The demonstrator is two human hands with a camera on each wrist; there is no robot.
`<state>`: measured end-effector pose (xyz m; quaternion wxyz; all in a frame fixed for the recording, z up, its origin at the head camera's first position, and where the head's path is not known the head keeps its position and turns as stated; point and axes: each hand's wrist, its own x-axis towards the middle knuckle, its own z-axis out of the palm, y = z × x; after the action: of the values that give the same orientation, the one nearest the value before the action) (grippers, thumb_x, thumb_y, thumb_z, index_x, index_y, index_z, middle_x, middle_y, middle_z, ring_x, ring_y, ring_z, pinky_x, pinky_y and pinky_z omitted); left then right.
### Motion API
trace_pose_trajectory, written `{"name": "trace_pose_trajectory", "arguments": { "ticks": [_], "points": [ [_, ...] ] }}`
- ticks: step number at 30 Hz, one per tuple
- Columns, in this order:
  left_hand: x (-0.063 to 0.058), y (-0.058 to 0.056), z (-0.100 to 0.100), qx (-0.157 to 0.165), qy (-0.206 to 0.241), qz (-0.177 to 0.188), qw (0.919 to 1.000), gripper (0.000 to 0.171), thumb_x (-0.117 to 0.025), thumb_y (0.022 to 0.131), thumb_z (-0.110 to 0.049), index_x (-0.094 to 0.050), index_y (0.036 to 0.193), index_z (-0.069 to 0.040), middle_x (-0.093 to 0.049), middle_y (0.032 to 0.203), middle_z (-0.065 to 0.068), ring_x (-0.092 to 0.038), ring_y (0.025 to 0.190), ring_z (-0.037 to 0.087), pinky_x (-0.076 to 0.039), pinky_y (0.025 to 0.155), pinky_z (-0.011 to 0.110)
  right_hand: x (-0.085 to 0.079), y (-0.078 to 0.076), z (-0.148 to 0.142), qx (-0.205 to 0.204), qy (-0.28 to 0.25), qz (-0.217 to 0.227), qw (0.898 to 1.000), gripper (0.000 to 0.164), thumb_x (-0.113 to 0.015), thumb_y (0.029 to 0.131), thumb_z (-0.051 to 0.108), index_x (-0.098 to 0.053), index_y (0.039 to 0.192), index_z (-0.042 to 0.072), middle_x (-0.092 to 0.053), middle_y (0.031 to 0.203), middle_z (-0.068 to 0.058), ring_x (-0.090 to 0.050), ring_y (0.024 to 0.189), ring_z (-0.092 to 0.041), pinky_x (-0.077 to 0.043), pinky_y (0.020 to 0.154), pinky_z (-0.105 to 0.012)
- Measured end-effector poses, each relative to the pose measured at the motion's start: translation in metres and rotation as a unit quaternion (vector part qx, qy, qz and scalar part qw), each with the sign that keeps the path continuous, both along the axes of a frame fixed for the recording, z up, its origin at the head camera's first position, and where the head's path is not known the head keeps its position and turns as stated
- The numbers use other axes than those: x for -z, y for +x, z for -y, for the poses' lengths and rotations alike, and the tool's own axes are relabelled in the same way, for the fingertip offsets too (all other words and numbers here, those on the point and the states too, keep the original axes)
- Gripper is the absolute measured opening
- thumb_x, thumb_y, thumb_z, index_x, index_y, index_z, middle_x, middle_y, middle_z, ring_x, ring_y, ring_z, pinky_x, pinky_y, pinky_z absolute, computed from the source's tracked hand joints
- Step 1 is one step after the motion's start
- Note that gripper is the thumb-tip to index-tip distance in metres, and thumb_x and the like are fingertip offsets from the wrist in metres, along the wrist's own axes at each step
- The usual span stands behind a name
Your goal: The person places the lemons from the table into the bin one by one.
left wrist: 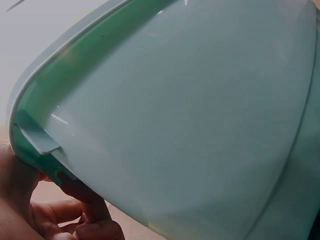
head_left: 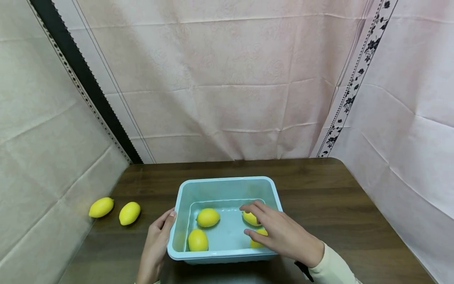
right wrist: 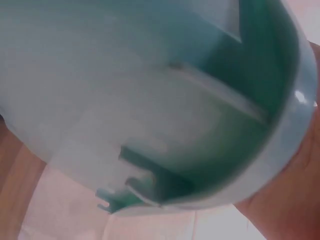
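Observation:
A light blue plastic tub [head_left: 227, 258] stands on the table in the head view, with lemons inside. My left hand [head_left: 157, 236] grips its left rim, thumb on top; in the left wrist view the fingers [left wrist: 95, 210] curl beneath the rim, beside the outer wall [left wrist: 175, 125]. Over the right rim reaches my right hand [head_left: 280, 230], its fingers and thumb spread apart above two lemons [head_left: 252, 219], partly hiding both. Whether it touches them I cannot tell. On the tub's left side lie an upper lemon [head_left: 208, 217] and a lower lemon [head_left: 198, 240].
Two more lemons [head_left: 129, 213] rest on the dark wooden table [head_left: 312, 193], left of the tub. Pale cloth [head_left: 227, 86] hangs behind the table and along both sides. The tub's blurred outer wall [right wrist: 125, 90] fills much of the right wrist view.

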<state>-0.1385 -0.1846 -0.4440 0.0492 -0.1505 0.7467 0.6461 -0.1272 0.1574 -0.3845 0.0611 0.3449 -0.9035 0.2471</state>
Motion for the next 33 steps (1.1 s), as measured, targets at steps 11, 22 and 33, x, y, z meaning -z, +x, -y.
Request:
{"name": "trace_pose_trajectory", "arguments": {
  "ticks": [11, 22, 33],
  "points": [
    [0.002, 0.001, -0.001, 0.004, -0.003, 0.001, 1.0, 0.072, -0.049, 0.109, -0.056, -0.043, 0.16, -0.006, -0.046, 0.16, 0.021, -0.056, 0.133, 0.028, -0.057, 0.091, 0.033, 0.005, -0.008, -0.013, 0.053, 0.027, -0.111, 0.992, 0.044, -0.084, 0.093, 0.029, -0.066, 0.132, 0.015, -0.064, 0.123, 0.004, -0.063, 0.109, -0.011, -0.059, 0.09, -0.034],
    [-0.001, -0.002, 0.0, 0.002, -0.009, -0.017, 0.9998, 0.07, -0.049, 0.11, -0.053, -0.045, 0.159, -0.004, -0.048, 0.158, 0.022, -0.058, 0.13, 0.028, -0.057, 0.091, 0.033, 0.01, -0.017, -0.027, 0.102, 0.029, -0.172, 0.979, 0.046, -0.085, 0.091, 0.022, -0.067, 0.131, 0.007, -0.066, 0.119, -0.005, -0.064, 0.103, -0.019, -0.061, 0.086, -0.038],
    [0.001, -0.001, 0.0, 0.005, -0.006, -0.004, 1.0, 0.07, -0.048, 0.11, -0.053, -0.042, 0.161, -0.005, -0.044, 0.161, 0.022, -0.054, 0.134, 0.03, -0.056, 0.094, 0.036, 0.019, -0.023, -0.039, 0.209, -0.086, -0.017, 0.974, 0.029, -0.073, 0.1, 0.01, -0.068, 0.129, 0.004, -0.06, 0.096, 0.0, -0.055, 0.081, -0.012, -0.052, 0.067, -0.028]
  ]
}}
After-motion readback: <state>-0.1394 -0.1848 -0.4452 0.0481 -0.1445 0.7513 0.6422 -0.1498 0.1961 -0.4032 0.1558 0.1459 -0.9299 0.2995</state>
